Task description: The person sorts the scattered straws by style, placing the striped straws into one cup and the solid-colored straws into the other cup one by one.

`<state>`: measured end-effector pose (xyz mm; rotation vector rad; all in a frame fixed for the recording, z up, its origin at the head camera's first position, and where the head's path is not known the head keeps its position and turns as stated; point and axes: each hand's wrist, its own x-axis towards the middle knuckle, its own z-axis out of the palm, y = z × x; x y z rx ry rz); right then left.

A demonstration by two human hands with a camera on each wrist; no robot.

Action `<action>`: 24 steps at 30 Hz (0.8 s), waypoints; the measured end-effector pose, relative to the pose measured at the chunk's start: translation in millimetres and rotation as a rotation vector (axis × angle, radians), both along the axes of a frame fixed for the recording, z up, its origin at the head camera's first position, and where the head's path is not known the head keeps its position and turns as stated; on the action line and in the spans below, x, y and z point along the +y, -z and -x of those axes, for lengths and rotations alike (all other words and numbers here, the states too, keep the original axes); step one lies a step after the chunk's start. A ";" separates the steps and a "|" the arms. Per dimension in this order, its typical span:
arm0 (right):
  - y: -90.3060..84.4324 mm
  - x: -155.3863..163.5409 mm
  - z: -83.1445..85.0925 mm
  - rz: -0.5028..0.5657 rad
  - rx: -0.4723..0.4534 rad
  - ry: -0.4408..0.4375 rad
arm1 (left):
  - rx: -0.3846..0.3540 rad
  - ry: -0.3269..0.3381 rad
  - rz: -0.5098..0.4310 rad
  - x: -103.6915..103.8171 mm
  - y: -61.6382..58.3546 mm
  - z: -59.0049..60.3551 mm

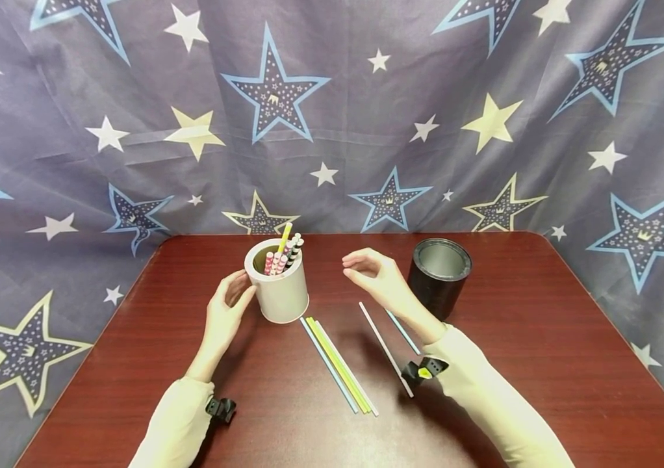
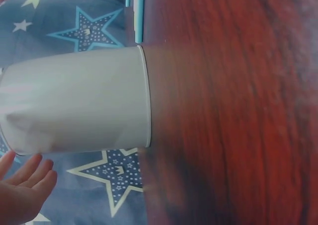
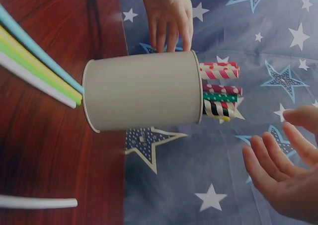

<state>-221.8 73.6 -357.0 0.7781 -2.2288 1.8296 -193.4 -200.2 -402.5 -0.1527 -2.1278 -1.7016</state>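
A grey-blue cloth (image 1: pixel 344 130) printed with stars hangs behind a dark red, wood-grained table (image 1: pixel 542 364). On the table's far half stands the white canister (image 1: pixel 281 299), upright, smooth and matte, with a thick pale top rim and a narrow lip round its foot. To its right, well apart, stands a black canister (image 1: pixel 434 292), also upright, its inside grey.

The left hand (image 1: pixel 221 316) is at the white canister's left side, its fingers slightly parted and gently bent near the rim; whether they touch it I cannot tell. The right hand (image 1: pixel 383 281) is between the canisters, its fingers loosely bent, parted and holding nothing.

Blue, yellow, green and white straws (image 1: pixel 338 365) lie side by side in front of the white canister. Further right lie a white straw (image 1: pixel 386 350) and a blue straw (image 1: pixel 403 333). Shortest in view, patterned straws (image 1: pixel 276 264) poke from the white canister: pink-striped, dotted green, black-and-white.
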 end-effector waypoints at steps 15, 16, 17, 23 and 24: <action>-22.3 45.3 -31.6 -0.159 0.099 0.174 | 0.043 0.020 0.092 14.1 -11.0 -29.2; -21.4 49.0 -31.6 -0.170 0.122 0.191 | 0.060 0.035 0.091 16.2 -11.4 -30.2; -20.0 52.7 -31.5 -0.172 0.145 0.203 | 0.076 0.046 0.098 18.4 -12.1 -31.4; 3.3 81.4 -18.6 -0.212 0.290 0.315 | 0.101 0.120 0.198 29.4 -15.0 -35.7; 7.7 86.4 -16.0 -0.219 0.311 0.333 | 0.102 0.133 0.220 30.9 -14.6 -36.1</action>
